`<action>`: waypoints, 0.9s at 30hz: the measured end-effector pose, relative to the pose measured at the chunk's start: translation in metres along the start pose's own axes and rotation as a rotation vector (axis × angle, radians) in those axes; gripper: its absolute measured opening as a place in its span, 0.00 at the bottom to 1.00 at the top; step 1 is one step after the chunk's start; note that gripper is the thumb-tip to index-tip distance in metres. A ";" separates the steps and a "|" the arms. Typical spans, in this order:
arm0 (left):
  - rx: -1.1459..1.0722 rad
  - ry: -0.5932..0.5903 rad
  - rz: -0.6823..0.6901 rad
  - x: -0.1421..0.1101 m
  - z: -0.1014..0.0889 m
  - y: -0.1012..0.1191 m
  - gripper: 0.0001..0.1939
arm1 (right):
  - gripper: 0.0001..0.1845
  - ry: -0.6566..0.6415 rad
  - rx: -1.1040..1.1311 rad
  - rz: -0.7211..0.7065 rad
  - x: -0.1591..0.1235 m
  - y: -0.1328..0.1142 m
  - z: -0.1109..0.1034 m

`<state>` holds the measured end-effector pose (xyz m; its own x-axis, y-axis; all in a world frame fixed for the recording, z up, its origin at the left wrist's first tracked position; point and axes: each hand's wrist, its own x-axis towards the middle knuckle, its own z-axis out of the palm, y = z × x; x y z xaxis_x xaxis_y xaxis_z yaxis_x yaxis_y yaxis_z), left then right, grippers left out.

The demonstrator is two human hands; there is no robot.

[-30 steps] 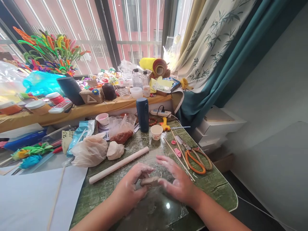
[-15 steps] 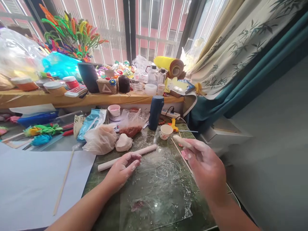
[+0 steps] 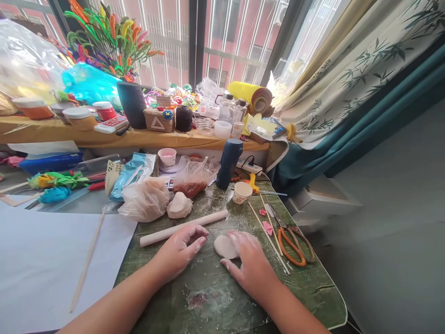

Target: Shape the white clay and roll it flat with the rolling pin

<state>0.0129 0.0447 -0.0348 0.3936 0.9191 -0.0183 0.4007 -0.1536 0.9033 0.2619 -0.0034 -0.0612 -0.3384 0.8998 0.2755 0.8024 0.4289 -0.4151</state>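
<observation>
A pale, flattened disc of clay (image 3: 225, 247) lies on the dark green tabletop (image 3: 187, 306). My right hand (image 3: 245, 253) covers its right side, with the fingers over the far edge and the thumb by the near edge. To the left, my left hand (image 3: 186, 246) rests curled with a gap between thumb and fingers, and nothing shows in it. White powder coats the fingertips of both hands. Just behind the left hand lies a pale rolling pin (image 3: 184, 227). A lump of white clay (image 3: 179, 205) sits beyond the pin, beside a crumpled plastic bag (image 3: 144, 199).
On the right lie orange-handled scissors (image 3: 292, 246), thin wooden sticks (image 3: 269, 236) and pink scraps (image 3: 267, 227). Farther back stand a paper cup (image 3: 242, 192), a dark blue cylinder (image 3: 229, 163) and a yellow glue gun (image 3: 252, 182). White paper (image 3: 52, 260) covers the left side.
My right hand has come down and left, bringing the clay from the air to the tabletop. The scissors now show. My left hand stays nearly in place.
</observation>
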 end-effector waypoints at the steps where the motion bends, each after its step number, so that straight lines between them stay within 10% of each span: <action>1: 0.014 -0.007 0.002 0.000 0.000 0.001 0.10 | 0.29 -0.025 -0.018 -0.018 0.003 -0.001 0.001; 14: 0.096 -0.044 0.015 0.000 0.000 0.006 0.09 | 0.22 -0.155 -0.158 -0.260 0.024 0.005 0.001; 27: 0.103 -0.046 0.023 -0.002 0.000 0.010 0.08 | 0.15 -0.001 0.198 -0.012 0.031 0.003 0.002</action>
<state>0.0163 0.0409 -0.0254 0.4404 0.8976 -0.0199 0.4728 -0.2130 0.8551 0.2533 0.0259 -0.0558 -0.3478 0.8946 0.2807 0.6859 0.4469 -0.5743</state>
